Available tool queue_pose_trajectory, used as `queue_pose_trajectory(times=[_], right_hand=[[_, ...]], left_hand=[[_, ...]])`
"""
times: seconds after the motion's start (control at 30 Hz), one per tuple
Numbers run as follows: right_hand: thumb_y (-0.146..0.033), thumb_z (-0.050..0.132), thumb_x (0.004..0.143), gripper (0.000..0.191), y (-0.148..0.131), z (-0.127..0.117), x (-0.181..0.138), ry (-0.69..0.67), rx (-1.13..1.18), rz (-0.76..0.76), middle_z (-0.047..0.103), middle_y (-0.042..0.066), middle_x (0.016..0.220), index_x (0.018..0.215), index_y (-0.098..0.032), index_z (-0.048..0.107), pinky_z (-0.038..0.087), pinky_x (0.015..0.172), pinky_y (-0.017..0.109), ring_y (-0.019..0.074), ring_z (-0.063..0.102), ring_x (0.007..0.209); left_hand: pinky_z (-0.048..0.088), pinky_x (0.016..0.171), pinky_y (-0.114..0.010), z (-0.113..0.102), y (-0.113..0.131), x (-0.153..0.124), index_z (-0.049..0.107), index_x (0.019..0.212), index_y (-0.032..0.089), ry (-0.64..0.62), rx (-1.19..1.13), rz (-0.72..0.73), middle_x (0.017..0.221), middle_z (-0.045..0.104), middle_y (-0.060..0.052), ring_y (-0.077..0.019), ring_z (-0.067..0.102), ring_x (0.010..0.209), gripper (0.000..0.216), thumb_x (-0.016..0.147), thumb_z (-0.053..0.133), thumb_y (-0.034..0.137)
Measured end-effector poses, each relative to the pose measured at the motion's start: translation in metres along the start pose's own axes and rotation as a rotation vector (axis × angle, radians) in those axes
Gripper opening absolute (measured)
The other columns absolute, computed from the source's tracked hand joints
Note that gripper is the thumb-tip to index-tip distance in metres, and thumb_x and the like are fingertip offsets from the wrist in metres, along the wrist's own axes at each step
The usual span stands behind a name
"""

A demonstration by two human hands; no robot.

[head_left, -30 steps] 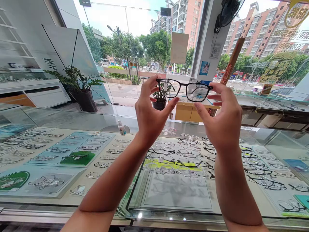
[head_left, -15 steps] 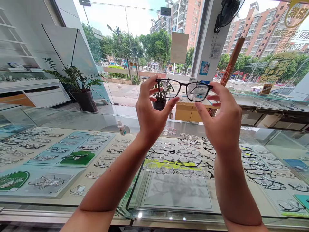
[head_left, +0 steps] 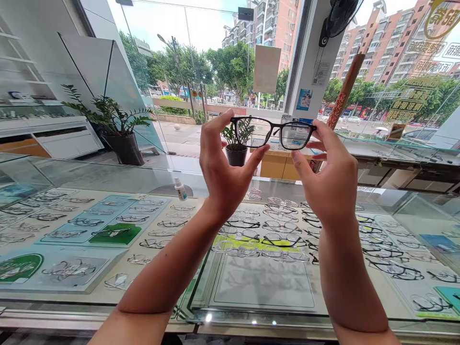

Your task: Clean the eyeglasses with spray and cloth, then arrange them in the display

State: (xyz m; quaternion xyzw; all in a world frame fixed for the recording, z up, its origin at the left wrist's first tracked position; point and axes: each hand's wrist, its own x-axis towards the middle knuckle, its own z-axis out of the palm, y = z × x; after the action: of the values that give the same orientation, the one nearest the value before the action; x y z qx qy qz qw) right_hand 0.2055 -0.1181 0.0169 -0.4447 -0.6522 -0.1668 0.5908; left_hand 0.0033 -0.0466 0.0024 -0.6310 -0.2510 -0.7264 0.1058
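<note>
In the upper middle of the head view, a pair of black-framed eyeglasses is held up in the air over the counter. My left hand grips its left end, index finger at the top corner and thumb beneath the left lens. My right hand pinches the other end, with its thumb under the right lens. Both lenses are clear, and the potted plant behind shows through the left one. The temples are mostly hidden by my fingers.
Below my arms is a glass display counter with rows of eyeglasses inside. On its top, left of my left wrist, stands a small white spray bottle. Beyond are another potted plant, a wooden cabinet and glass shopfront panes.
The eyeglasses have turned a little, so the left lens looks wider and the right narrower. My left hand has shifted slightly left; my right hand stays nearly still.
</note>
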Motion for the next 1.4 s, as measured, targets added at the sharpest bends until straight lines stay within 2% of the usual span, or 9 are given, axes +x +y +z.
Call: queue_pose_trajectory(times=[0.27, 0.4, 0.6, 0.8, 0.9, 1.0, 1.13, 1.27, 1.4], right_hand=[[-0.035, 0.074, 0.104, 0.064, 0.006, 0.002, 0.0, 0.009, -0.002, 0.007, 0.079, 0.013, 0.151, 0.166, -0.033, 0.061, 0.069, 0.107, 0.064, 0.0374, 0.08, 0.126], [-0.034, 0.073, 0.104, 0.063, 0.003, 0.002, 0.0, -0.032, 0.007, 0.033, 0.077, 0.015, 0.153, 0.166, -0.031, 0.061, 0.069, 0.106, 0.066, 0.038, 0.08, 0.125], [-0.032, 0.071, 0.104, 0.058, -0.002, 0.001, 0.0, 0.009, 0.011, -0.002, 0.079, 0.012, 0.151, 0.162, -0.033, 0.064, 0.069, 0.108, 0.065, 0.0367, 0.08, 0.126], [-0.038, 0.067, 0.109, 0.043, -0.012, -0.002, 0.0, 0.06, 0.083, -0.003, 0.079, 0.009, 0.152, 0.151, -0.035, 0.071, 0.071, 0.102, 0.056, 0.0322, 0.081, 0.125], [-0.042, 0.063, 0.113, 0.033, -0.014, -0.001, 0.001, 0.144, 0.154, -0.012, 0.082, 0.009, 0.145, 0.142, -0.033, 0.076, 0.07, 0.104, 0.052, 0.0296, 0.081, 0.126], [-0.045, 0.061, 0.115, 0.031, -0.011, 0.0, 0.002, 0.215, 0.264, -0.041, 0.084, 0.009, 0.135, 0.134, -0.029, 0.08, 0.067, 0.105, 0.054, 0.0311, 0.082, 0.122], [-0.051, 0.056, 0.119, 0.035, -0.008, -0.001, 0.002, 0.189, 0.296, -0.008, 0.083, 0.007, 0.133, 0.134, -0.035, 0.082, 0.064, 0.103, 0.055, 0.0346, 0.08, 0.124], [-0.045, 0.066, 0.115, 0.023, -0.011, -0.003, 0.003, 0.227, 0.362, 0.006, 0.085, 0.004, 0.121, 0.12, -0.034, 0.085, 0.063, 0.094, 0.046, 0.0272, 0.081, 0.106], [-0.04, 0.069, 0.112, 0.02, -0.013, -0.003, 0.005, 0.233, 0.388, 0.005, 0.086, 0.006, 0.117, 0.117, -0.029, 0.085, 0.063, 0.089, 0.043, 0.0255, 0.081, 0.102]], left_hand=[[0.065, 0.107, -0.058, -0.004, 0.0, -0.002, 0.059, 0.159, 0.037, 0.06, 0.159, 0.143, 0.156, 0.071, -0.013, -0.0414, 0.065, 0.148, 0.079, 0.094, 0.086, 0.075], [0.065, 0.108, -0.059, -0.007, 0.003, -0.001, 0.06, 0.157, 0.036, 0.063, 0.186, 0.15, 0.156, 0.072, -0.013, -0.0417, 0.066, 0.147, 0.083, 0.091, 0.088, 0.076], [0.069, 0.098, -0.05, -0.001, -0.01, 0.007, 0.058, 0.158, 0.038, -0.009, 0.034, 0.043, 0.152, 0.074, -0.012, -0.036, 0.074, 0.14, 0.075, 0.097, 0.082, 0.076], [0.068, 0.107, -0.051, 0.008, -0.032, 0.013, 0.051, 0.164, 0.04, -0.06, -0.089, -0.05, 0.16, 0.069, -0.014, -0.0384, 0.069, 0.151, 0.086, 0.095, 0.082, 0.08], [0.067, 0.108, -0.052, 0.007, -0.038, 0.013, 0.047, 0.167, 0.042, -0.042, -0.105, -0.004, 0.166, 0.064, -0.014, -0.04, 0.066, 0.155, 0.09, 0.094, 0.082, 0.082], [0.066, 0.108, -0.051, 0.006, -0.044, 0.013, 0.043, 0.171, 0.042, -0.035, -0.17, 0.101, 0.169, 0.061, -0.014, -0.043, 0.063, 0.158, 0.099, 0.09, 0.085, 0.083], [0.065, 0.108, -0.051, 0.006, -0.048, 0.014, 0.043, 0.171, 0.043, -0.041, -0.237, 0.164, 0.169, 0.06, -0.014, -0.044, 0.061, 0.158, 0.101, 0.089, 0.087, 0.083], [0.064, 0.107, -0.05, 0.006, -0.046, 0.016, 0.046, 0.168, 0.043, -0.037, -0.272, 0.175, 0.167, 0.061, -0.013, -0.0425, 0.064, 0.155, 0.095, 0.091, 0.084, 0.084], [0.064, 0.106, -0.049, 0.006, -0.043, 0.016, 0.048, 0.165, 0.042, -0.045, -0.282, 0.166, 0.166, 0.063, -0.014, -0.0419, 0.065, 0.155, 0.092, 0.092, 0.083, 0.084]])
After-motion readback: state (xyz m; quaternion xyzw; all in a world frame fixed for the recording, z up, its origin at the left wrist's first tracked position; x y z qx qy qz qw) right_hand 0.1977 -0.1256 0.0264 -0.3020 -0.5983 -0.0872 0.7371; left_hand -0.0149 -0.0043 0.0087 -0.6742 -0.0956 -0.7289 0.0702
